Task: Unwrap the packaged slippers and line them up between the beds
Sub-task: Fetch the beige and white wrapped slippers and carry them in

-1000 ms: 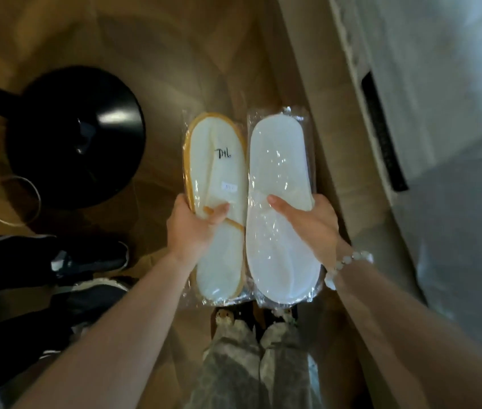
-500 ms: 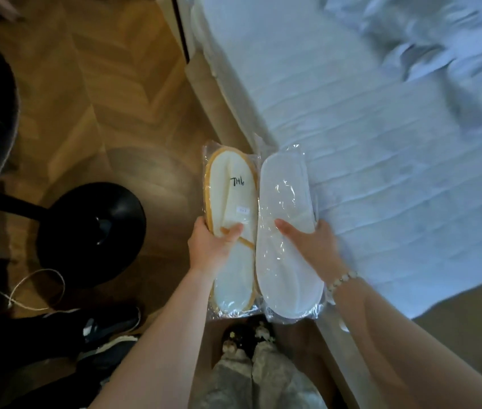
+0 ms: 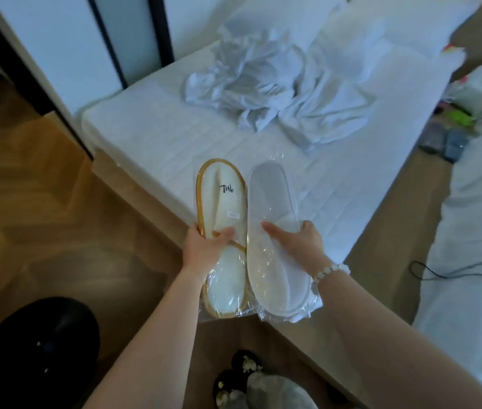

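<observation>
I hold two plastic-wrapped slipper packs side by side above the near corner of a bed. My left hand grips the gold-trimmed slipper pack, which has black writing on its white sole. My right hand, with a bead bracelet at the wrist, grips the plain white slipper pack. Both packs are still sealed in clear film and point away from me.
Crumpled white sheets lie on the bed, pillows behind. A second bed is at the right, across a carpeted gap with a black cable. Bags and clutter sit far right. A black round base is lower left on wood floor.
My view has swung up from the floor to the bed. Both hands kept their grip on the two packs, which now hover over the mattress corner.
</observation>
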A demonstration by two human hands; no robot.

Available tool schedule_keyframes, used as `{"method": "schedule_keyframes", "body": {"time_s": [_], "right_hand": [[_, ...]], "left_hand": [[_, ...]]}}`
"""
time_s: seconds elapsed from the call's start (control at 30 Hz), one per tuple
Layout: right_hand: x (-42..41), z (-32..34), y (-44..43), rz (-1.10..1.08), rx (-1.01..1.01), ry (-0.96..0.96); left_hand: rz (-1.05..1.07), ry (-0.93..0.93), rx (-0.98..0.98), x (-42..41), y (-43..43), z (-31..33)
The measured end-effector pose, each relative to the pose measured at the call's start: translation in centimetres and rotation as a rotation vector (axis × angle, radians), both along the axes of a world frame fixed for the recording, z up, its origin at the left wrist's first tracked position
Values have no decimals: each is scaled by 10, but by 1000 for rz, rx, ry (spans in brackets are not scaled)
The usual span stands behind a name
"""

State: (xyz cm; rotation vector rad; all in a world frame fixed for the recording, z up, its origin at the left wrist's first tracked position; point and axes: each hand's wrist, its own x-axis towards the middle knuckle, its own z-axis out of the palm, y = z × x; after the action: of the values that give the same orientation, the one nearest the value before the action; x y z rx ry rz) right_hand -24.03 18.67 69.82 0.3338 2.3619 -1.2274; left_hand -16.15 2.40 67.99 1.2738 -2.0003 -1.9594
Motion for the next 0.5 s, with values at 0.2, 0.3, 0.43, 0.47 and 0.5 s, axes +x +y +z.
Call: {"method": "schedule_keyframes", "body": {"time_s": [0.2, 0.3, 0.43, 0.47, 0.5], "right_hand": [[-1, 15, 62, -164, -24, 7], [2, 21, 96, -254, -27, 11], [7, 30, 141, -347, -51, -6], [6, 32, 155, -369, -58, -6], [5, 35, 167, -385, -71, -7]], "left_hand": [[-210, 15, 26, -33, 47, 11], [-267, 32, 60, -42, 79, 17], [-354, 26, 50, -56, 117, 26], [-380, 32, 49, -61, 129, 28], [-400, 35, 38, -67, 140, 32]]}}
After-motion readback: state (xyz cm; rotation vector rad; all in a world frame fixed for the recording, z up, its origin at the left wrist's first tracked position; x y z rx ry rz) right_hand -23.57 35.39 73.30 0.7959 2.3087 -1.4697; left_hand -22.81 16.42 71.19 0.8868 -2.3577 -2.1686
